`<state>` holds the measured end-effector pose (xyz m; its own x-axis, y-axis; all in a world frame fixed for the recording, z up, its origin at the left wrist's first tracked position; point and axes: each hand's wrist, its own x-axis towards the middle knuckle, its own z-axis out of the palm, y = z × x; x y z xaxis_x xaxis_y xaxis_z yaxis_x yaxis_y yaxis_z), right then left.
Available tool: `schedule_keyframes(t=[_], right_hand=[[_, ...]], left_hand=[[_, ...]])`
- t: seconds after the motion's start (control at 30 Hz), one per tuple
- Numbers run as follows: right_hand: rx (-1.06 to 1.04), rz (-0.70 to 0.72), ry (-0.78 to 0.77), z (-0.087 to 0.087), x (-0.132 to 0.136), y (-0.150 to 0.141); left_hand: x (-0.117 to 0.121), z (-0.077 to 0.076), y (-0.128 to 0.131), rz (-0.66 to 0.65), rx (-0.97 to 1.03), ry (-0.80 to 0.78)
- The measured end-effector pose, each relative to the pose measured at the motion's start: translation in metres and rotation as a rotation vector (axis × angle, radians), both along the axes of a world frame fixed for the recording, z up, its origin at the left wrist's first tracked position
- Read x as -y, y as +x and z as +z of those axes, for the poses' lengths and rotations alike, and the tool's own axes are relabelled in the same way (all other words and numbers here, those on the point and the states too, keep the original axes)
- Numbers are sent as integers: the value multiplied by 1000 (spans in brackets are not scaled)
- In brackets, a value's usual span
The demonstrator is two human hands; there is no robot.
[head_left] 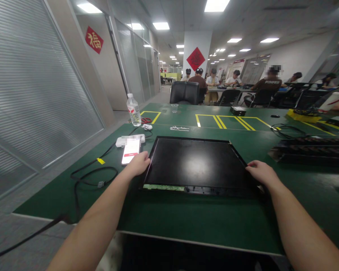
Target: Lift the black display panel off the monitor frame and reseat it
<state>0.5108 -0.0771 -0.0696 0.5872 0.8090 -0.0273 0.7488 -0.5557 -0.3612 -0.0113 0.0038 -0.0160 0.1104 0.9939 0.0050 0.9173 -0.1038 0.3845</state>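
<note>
A flat black display panel with a glossy face lies in front of me, screen side up. A green circuit strip shows along its near edge. My left hand is closed on the panel's left edge, thumb on top. On the opposite side my right hand grips the right edge, its lower fingers partly hidden under the frame. Just beyond my left hand lies a phone with a lit screen, against a white power strip.
Black cable loops over the green table at left. A water bottle, red-handled scissors, a plastic cup and a caliper-like tool stand or lie farther back. Dark long parts lie at right. Several people sit in the background.
</note>
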Motion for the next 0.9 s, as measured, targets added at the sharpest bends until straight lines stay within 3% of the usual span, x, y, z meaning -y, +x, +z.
schedule_keyframes(t=[0.37,0.53,0.9], right_hand=[[19,-10,5,-6,-1,11],[50,0,35,-10,-1,13],[32,0,-17,-7,-2,11]], left_hand=[[3,-7,6,169,607,55],[5,-7,12,254,895,-50],[1,-10,16,392,1118,-186]])
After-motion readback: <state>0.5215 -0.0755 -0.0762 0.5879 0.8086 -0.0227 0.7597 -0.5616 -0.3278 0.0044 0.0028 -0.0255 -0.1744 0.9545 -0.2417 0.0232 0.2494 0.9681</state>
